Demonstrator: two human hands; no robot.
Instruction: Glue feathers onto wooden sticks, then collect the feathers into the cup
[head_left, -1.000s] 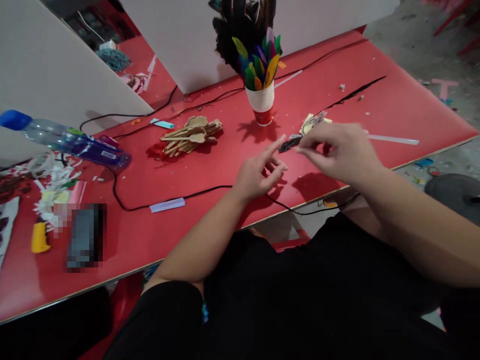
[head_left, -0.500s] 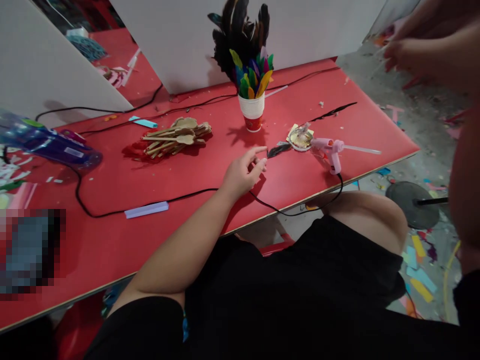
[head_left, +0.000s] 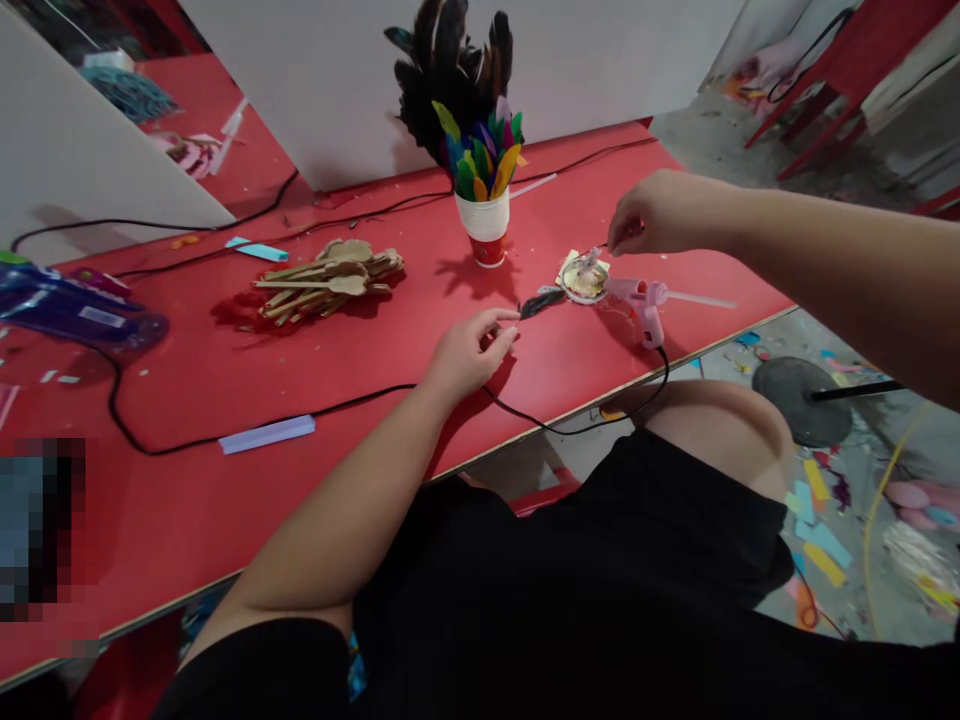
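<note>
My left hand (head_left: pixel 472 352) rests over the red table, its index finger reaching to the end of a black feather (head_left: pixel 541 302). Thumb and index finger stand apart there. A small round dish-like piece (head_left: pixel 583 278), with clear glue on top, lies between that feather and my right hand (head_left: pixel 664 215). The right fingers are pinched at a thin dark feather stem, most of it hidden by the hand. Just right of the round piece is a pink glue gun (head_left: pixel 639 300) with a clear glue stick in its back.
A paper cup (head_left: pixel 484 215) of coloured and black feathers stands behind. Wooden spoons (head_left: pixel 334 285) lie in a pile at left, near a purple bottle (head_left: pixel 90 310). The black cord (head_left: pixel 360 402) crosses the table. Paper scraps (head_left: pixel 821 540) litter the floor at right.
My right hand has come down from the upper right to beside the round piece, fingers pinched over the dark feather. The view has shifted slightly right; my left hand stays by its feather.
</note>
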